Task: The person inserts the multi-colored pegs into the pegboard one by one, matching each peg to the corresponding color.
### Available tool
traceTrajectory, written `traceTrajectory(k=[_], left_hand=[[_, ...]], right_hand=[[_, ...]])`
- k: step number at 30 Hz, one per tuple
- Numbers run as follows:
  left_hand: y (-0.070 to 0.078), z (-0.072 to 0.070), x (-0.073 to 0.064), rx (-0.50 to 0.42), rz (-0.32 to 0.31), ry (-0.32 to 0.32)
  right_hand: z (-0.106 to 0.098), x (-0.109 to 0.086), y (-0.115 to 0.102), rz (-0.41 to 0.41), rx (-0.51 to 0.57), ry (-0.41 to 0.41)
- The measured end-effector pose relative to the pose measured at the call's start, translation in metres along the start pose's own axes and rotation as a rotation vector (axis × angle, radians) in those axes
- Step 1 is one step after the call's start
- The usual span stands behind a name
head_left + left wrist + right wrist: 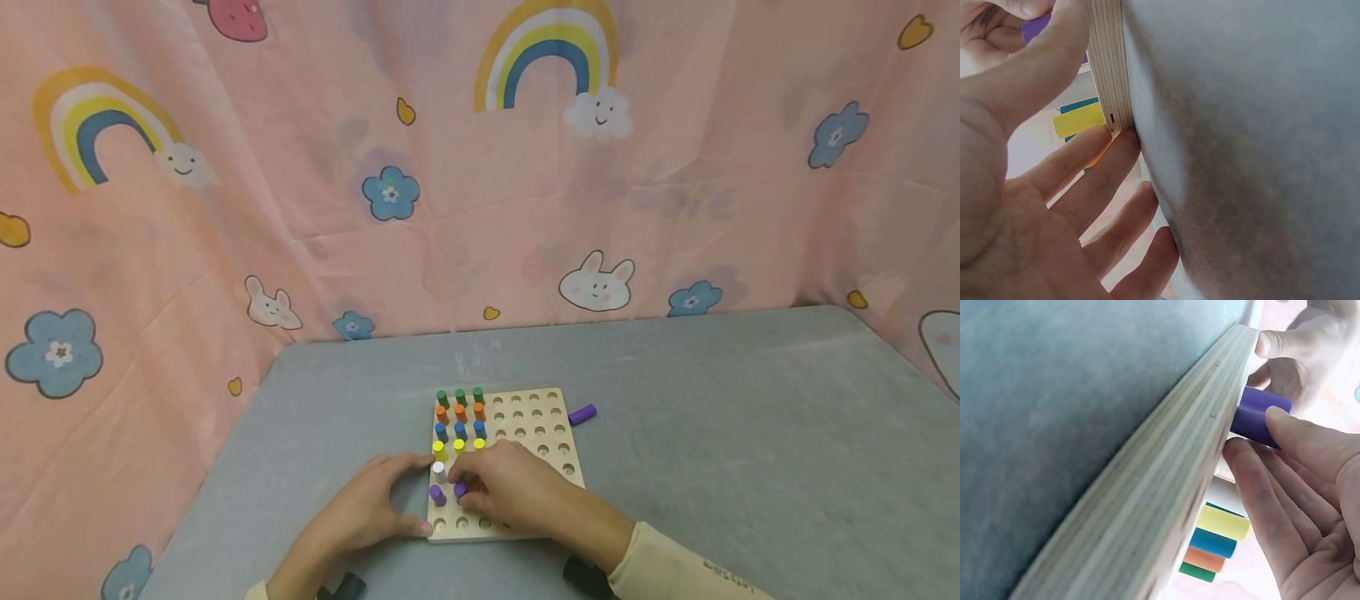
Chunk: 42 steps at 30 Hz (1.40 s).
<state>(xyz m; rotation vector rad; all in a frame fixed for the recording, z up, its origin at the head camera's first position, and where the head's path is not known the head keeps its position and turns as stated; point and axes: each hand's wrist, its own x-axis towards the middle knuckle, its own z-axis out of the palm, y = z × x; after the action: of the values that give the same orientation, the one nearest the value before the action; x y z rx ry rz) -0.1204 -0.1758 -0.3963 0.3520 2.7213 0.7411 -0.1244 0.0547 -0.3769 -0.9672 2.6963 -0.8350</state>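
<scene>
A wooden pegboard with rows of round holes lies on the grey table. My right hand reaches over it and pinches a purple peg between thumb and fingers, its lower end down at the board in the right wrist view. Just left of that stands another purple peg, with a white peg behind it. Along the board's left edge, my left hand rests with fingers extended, thumb near the front corner. Its fingertips touch the layered wooden side.
Farther back on the board stand rows of yellow, blue, orange and green pegs. A loose purple peg lies on the table by the right edge. Behind hangs a pink patterned curtain.
</scene>
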Motion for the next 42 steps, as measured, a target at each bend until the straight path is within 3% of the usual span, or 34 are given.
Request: traceTrajectory(k=[4, 8, 14, 22, 27, 31, 42], left_hand=[[0.0, 0.001, 0.0, 0.0, -0.01, -0.003], [0.001, 0.001, 0.0, 0.005, -0.014, 0.002], [0.003, 0.0, -0.001, 0.013, -0.028, 0.01], [0.002, 0.0, -0.001, 0.014, -0.026, 0.009], [0.002, 0.0, 0.0, 0.014, -0.033, 0.006], [0.003, 0.001, 0.001, 0.013, -0.034, 0.002], [0.004, -0.001, 0.0, 0.005, -0.058, -0.002]], right_hand=[[-0.009, -0.007, 0.001, 0.029, 0.038, -0.014], [-0.027, -0.016, 0.011, 0.083, 0.033, 0.046], [-0.052, -0.028, 0.054, 0.116, -0.005, 0.158], [-0.069, -0.038, 0.106, 0.152, -0.038, 0.213], [-0.072, -0.038, 0.124, 0.193, -0.083, 0.2], [-0.071, -0.037, 0.133, 0.18, -0.109, 0.16], [-0.067, -0.032, 0.135, 0.129, -0.196, 0.104]])
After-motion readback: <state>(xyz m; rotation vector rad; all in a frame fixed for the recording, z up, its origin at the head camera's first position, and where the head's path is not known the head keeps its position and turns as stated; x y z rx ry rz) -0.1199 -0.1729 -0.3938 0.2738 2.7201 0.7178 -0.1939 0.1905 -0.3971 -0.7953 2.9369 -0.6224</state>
